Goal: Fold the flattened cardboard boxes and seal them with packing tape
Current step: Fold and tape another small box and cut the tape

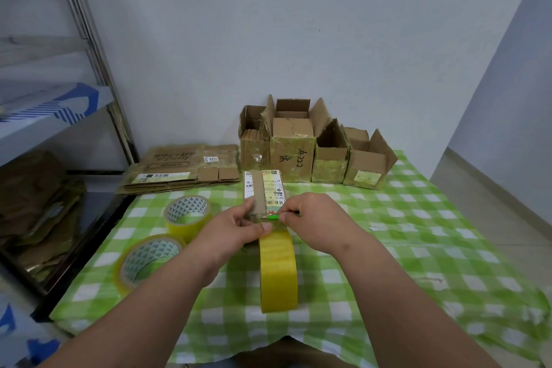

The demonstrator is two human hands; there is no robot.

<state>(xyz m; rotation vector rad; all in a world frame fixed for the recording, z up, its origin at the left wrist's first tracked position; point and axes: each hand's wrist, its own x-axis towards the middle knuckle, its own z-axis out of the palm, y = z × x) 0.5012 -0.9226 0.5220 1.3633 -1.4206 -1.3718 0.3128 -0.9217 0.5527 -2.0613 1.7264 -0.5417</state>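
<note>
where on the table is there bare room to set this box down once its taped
Bare green checked tablecloth lies right of the right hand, in front of the open cardboard boxes. The left is crowded: two yellow tape rolls and the flattened cardboard stack.

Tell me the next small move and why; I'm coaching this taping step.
Probably draw the green cutter in the right hand across the tape, freeing the hanging tape roll. The strip already runs from the box down to the roll, and the left hand pins it at the box edge.
</note>
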